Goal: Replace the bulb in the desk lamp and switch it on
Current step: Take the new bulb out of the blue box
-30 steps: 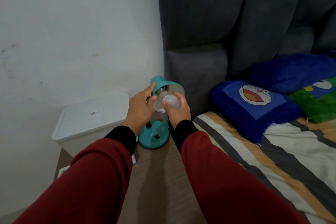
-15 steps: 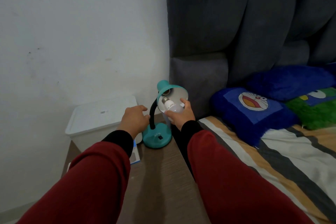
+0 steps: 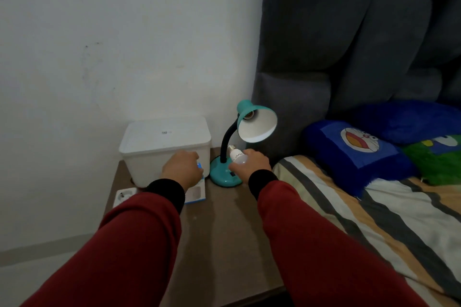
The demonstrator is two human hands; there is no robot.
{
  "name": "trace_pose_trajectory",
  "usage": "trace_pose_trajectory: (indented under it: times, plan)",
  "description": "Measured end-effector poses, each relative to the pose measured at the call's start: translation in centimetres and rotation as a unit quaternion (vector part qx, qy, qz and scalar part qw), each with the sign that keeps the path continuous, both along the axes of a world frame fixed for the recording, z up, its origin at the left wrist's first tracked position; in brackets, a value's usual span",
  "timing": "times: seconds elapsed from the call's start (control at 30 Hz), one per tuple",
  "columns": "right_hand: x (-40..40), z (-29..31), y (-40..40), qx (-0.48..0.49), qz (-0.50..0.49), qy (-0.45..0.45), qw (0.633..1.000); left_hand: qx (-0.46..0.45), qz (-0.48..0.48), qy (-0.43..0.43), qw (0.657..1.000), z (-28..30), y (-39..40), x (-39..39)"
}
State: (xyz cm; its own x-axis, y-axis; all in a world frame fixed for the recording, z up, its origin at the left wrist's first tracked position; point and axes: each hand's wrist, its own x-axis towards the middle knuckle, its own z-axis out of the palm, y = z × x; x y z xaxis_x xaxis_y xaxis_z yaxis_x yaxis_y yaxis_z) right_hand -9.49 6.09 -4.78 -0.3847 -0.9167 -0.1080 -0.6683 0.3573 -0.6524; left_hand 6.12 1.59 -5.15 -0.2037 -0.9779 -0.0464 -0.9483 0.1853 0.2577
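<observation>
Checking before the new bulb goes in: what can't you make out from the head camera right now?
- Blue-and-white box: contents unseen; left hand and sleeve cover most of it.
- Bulb: print too small; right hand hides its globe.
- Lamp base switch: dark, position unreadable.
- Lamp's plug, cord: not visible.

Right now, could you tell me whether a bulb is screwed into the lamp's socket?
No, the socket inside the lamp shade is bare, and the right hand holds the bulb below it.

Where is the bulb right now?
In the head view, the bulb is out of the lamp, held in the right hand just above the lamp base, below the empty shade.
</observation>
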Motion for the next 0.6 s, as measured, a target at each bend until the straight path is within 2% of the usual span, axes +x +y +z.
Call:
trace_pose_trajectory:
  times: [0.13, 0.3, 0.6]
  plan:
    - [1.8, -2.1, 0.7, -0.015, 0.048, 0.001, 0.999, 0.01, 0.009, 0.005, 1.0, -2.2, 0.5, 1.7]
    - [3.8, -5.4, 0.3, -0.03, 0.081, -0.006, 0.996, 0.005, 0.022, 0.051, 0.998, -5.4, 0.9, 3.1]
    - [5.2, -12.1, -1.0, 0.0, 0.074, -0.012, 0.997, -0.058, 0.04, 0.152, 0.986, -10.9, 0.8, 4.1]
